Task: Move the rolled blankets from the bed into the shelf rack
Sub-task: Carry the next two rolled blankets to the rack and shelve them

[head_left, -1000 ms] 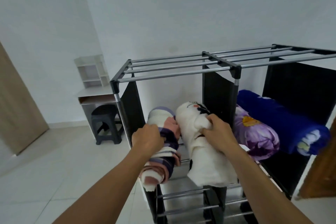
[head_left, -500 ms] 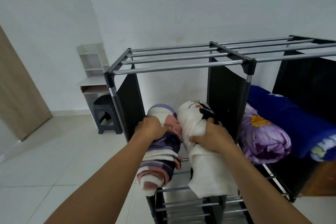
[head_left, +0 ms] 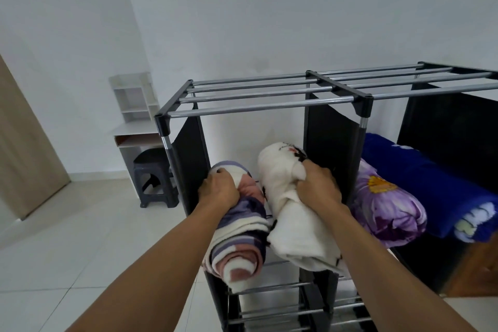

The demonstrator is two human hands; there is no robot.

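Left hand [head_left: 219, 191] has a closed grip on the striped blanket [head_left: 238, 226]; right hand [head_left: 319, 190] on the white blanket [head_left: 289, 213]. Both lie in the left bay of the shelf rack [head_left: 269, 109], front ends overhanging toward 6 o'clock. Recommend pushing both toward 12 o'clock, evenly, until fully seated.

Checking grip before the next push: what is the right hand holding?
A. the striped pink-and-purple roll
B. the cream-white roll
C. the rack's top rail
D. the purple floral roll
B: the right hand is closed on the cream-white roll; the left hand grips the striped roll beside it.
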